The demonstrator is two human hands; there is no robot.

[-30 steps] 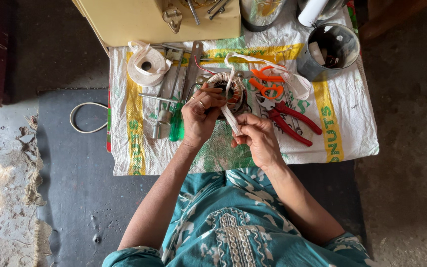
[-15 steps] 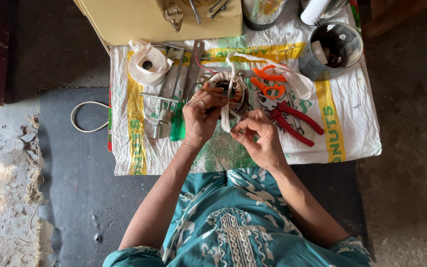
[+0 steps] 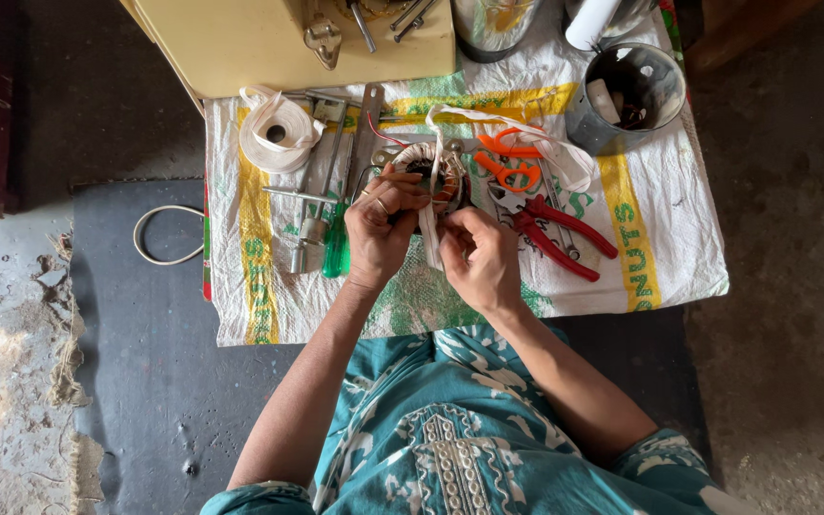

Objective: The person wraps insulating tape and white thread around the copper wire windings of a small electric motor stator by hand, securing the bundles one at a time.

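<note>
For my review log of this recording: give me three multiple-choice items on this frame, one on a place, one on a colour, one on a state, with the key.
1. Where does the roll of white tape lie?
A. On the woven sack, to the left of the hands
B. Inside the metal can
C. On the dark mat

2. What colour are the handles of the pliers?
A. Green
B. Red
C. Yellow

3. What is the left hand doing?
A. Resting flat on the sack
B. Gripping the tape-wrapped coil ring
C. Holding the orange scissors

Key: 1 A, the roll sits on the sack beside the metal tools; 2 B, both handles show red; 3 B, its fingers close on the ring while the right hand pinches the white tape strip.
</note>
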